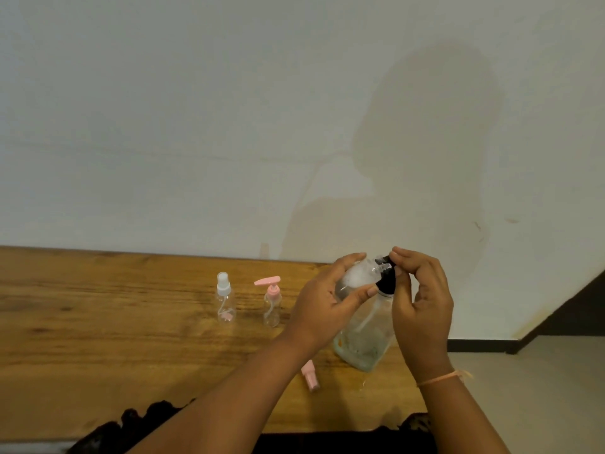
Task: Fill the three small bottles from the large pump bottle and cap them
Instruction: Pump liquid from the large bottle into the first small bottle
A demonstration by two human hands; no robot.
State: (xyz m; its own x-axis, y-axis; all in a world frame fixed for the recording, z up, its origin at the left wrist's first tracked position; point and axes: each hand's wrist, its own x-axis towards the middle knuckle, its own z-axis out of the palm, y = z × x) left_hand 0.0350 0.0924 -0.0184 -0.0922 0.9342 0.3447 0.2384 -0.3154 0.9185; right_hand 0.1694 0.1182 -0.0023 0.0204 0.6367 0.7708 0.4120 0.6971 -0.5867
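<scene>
Clear small bottle (358,276) in left hand (322,303), right hand (422,306) pinching black pump (388,285)

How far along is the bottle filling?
Nothing looks finished: spray bottle and pink-pump bottle stand capped, seemingly empty. In hand: left hand holds the third bottle at the black pump, right hand pinching it. Left: fill the others; the pink cap lies loose on the table.

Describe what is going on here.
The left hand holds a small bottle at the spout of the pump bottle, while the right hand pinches its black pump head. A white-topped bottle and a pink-topped bottle stand capped on the table. A pink cap lies by the left forearm.
</scene>
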